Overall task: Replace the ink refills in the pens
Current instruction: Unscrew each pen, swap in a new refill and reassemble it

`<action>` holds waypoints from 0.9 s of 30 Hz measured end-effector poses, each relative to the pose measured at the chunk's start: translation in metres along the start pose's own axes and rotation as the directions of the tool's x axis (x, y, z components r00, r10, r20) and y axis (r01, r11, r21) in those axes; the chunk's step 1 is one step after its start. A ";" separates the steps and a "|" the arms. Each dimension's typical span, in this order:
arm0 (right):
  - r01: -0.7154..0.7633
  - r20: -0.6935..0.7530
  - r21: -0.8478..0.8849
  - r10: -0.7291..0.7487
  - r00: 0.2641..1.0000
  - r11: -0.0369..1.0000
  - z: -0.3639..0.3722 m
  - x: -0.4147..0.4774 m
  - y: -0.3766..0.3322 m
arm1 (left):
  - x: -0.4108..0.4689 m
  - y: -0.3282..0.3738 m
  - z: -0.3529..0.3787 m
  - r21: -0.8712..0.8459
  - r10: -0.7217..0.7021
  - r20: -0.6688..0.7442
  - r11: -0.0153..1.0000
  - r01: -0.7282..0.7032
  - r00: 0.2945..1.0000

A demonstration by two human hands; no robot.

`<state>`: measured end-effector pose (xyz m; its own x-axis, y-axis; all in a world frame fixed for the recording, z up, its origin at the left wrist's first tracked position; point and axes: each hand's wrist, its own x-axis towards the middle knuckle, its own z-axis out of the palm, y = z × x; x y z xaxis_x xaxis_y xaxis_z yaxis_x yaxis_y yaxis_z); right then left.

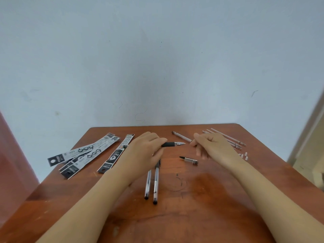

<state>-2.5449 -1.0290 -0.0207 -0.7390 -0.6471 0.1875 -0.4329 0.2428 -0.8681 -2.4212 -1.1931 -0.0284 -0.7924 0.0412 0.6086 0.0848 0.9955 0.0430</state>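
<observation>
Black-gripped pen front [172,144], fingers of left hand [146,148] grasping it; right hand [208,143] pinches barrel [181,136]. Step: reassembly, apparently. Next: align, screw together.

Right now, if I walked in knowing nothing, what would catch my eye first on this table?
Probably the two hands meeting over the middle of the brown table: the left hand holds a black-gripped pen front, tip pointing at the right hand, which pinches a clear pen barrel. Next, the black-and-white refill packets fanned out at the left.
</observation>
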 end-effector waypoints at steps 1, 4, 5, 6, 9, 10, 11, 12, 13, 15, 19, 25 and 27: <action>0.014 -0.029 -0.098 -0.017 0.999 0.995 -0.002 0.001 0.002 | 0.000 -0.002 0.000 -0.009 -0.029 -0.006 1.000 0.029 1.000; 0.060 -0.046 -0.357 -0.082 0.996 0.932 -0.002 0.002 0.007 | 0.000 -0.004 -0.002 -0.043 -0.122 -0.011 0.992 0.121 0.992; 0.075 -0.021 -0.405 -0.091 0.996 0.911 0.000 0.002 0.007 | 0.000 -0.005 -0.001 -0.041 -0.144 -0.006 0.989 0.144 0.990; 0.085 0.015 -0.432 -0.086 0.996 0.898 0.001 0.001 0.007 | 0.000 -0.007 0.000 -0.038 -0.157 -0.002 0.987 0.157 0.988; 0.097 0.129 -0.510 -0.036 0.991 0.855 0.004 0.000 0.007 | 0.001 -0.011 0.003 -0.013 -0.188 0.046 0.982 0.189 0.981; 0.102 0.155 -0.541 -0.020 0.988 0.835 0.005 0.000 0.008 | 0.001 -0.012 0.003 -0.002 -0.198 0.065 0.980 0.199 0.978; 0.105 0.171 -0.565 -0.008 0.985 0.818 0.005 0.000 0.008 | 0.001 -0.013 0.003 0.006 -0.206 0.079 0.978 0.206 0.975; 0.108 0.178 -0.580 -0.004 0.984 0.807 0.006 0.000 0.008 | 0.001 -0.014 0.003 0.012 -0.210 0.085 0.978 0.210 0.974; 0.110 0.181 -0.591 -0.002 0.984 0.799 0.007 0.000 0.008 | 0.000 -0.014 0.002 0.018 -0.212 0.083 0.977 0.211 0.974; 0.106 0.182 -0.606 0.008 0.983 0.788 0.007 0.000 0.008 | 0.000 -0.012 0.000 0.038 -0.214 0.092 0.977 0.212 0.972; 0.092 0.194 -0.662 0.052 0.980 0.744 0.009 0.002 0.010 | 0.000 -0.011 -0.001 0.082 -0.219 0.137 0.974 0.209 0.966; 0.153 0.182 -0.626 -0.048 0.982 0.765 0.009 -0.001 0.007 | 0.000 -0.011 0.001 0.023 -0.220 0.174 0.975 0.219 0.960; 0.179 0.132 -0.532 -0.128 0.983 0.828 0.008 -0.003 0.005 | 0.001 -0.010 0.001 0.019 -0.223 0.186 0.975 0.224 0.957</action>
<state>-2.5408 -1.0319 -0.0291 -0.6028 -0.7624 0.2352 -0.7654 0.4693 -0.4404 -2.4233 -1.2032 -0.0291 -0.8894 -0.1668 0.4255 -0.1060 0.9809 0.1630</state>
